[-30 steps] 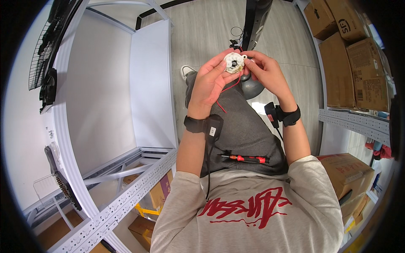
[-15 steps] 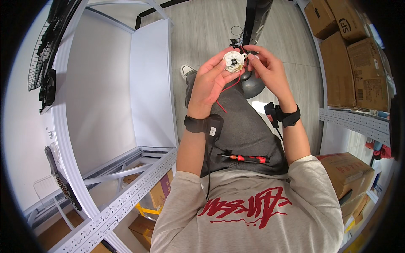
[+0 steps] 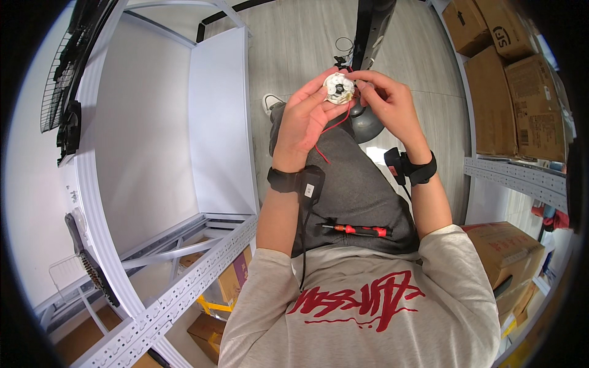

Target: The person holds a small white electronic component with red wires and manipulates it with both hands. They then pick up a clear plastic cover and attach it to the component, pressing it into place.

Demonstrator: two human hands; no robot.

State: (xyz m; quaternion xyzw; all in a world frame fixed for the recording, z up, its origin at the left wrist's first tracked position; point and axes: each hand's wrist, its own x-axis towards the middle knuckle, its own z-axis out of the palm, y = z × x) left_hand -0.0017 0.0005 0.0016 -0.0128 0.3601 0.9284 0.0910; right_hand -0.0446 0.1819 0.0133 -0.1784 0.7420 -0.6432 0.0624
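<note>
On the lap (image 3: 362, 190) a screwdriver (image 3: 363, 230) lies unused, while left hand (image 3: 307, 110) grips white part (image 3: 333, 82) with loose-ended red wire (image 3: 336, 126), and right hand (image 3: 391, 101) has unclear hold.

Round white part (image 3: 337, 87), black centre (image 3: 340, 89) facing the camera; held at the frame's upper middle; red wire (image 3: 336, 127) dangling below, curving leftward.

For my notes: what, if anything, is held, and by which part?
The left grip holds a round white part by its left edge; right grip: cannot tell.
</note>
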